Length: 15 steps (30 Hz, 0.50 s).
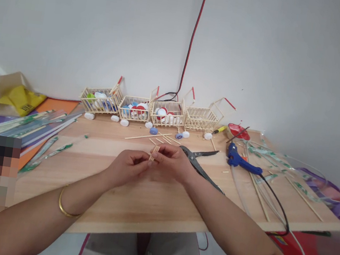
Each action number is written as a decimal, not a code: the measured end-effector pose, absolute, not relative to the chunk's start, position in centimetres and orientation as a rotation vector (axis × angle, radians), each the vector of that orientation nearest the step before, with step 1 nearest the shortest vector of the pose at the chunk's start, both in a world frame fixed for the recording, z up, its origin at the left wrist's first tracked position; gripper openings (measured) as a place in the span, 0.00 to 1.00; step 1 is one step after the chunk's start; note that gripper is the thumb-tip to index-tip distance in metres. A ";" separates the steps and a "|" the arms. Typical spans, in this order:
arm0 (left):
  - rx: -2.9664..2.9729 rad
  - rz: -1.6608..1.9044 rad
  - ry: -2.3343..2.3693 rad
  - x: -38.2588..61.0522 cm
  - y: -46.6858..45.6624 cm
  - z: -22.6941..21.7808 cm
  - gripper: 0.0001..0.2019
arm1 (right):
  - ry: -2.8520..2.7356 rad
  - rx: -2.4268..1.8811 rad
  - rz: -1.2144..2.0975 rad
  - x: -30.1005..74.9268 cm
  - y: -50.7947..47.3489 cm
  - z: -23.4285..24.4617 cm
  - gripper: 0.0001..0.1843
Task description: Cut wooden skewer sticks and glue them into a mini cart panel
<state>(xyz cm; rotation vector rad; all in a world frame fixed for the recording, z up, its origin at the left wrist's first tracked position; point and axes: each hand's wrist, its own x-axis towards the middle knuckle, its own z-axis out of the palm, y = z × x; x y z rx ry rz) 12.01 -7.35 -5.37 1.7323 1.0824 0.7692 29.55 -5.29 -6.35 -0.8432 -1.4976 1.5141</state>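
Observation:
Near the middle of the wooden table point(108, 203), my left hand point(129, 165) and my right hand point(173, 160) meet, both closed on a small bundle of short wooden sticks point(154, 152). The fingers pinch it from either side and partly cover it. Just beyond my hands lie several loose wooden sticks point(143, 135). Beside my right hand rest dark-handled pliers or cutters point(199, 165), partly hidden behind my right forearm. Behind these stands a row of several small stick-built carts with bottle-cap wheels, among them a cart point(201, 117) at the right end.
A blue glue gun point(241, 160) with a black cord lies at the right, near a red dish point(238, 132) and a yellow-handled tool point(219, 130). Plastic-wrapped sticks point(53, 121) and a yellow bag point(18, 100) are at the left. Purple straps point(331, 194) hang past the right edge.

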 end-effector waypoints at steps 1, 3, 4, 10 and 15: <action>1.707 0.765 1.079 12.0 -7.4 -5.3 0.14 | -1.478 -0.826 1.559 29.6 -5.3 -6.4 0.14; 1.660 0.760 1.071 12.0 -7.4 -5.3 0.15 | -1.455 -0.820 1.596 29.6 -5.2 -6.4 0.15; 1.644 0.756 1.066 12.0 -7.4 -5.3 0.15 | -1.451 -0.831 1.581 29.6 -5.2 -6.4 0.15; 1.608 0.727 1.050 11.8 -7.1 -5.1 0.12 | -1.466 -0.847 1.467 30.2 -4.8 -6.0 0.12; 1.557 0.840 1.035 11.5 -6.6 -5.2 0.14 | -1.483 -0.926 1.399 30.6 -4.7 -5.5 0.11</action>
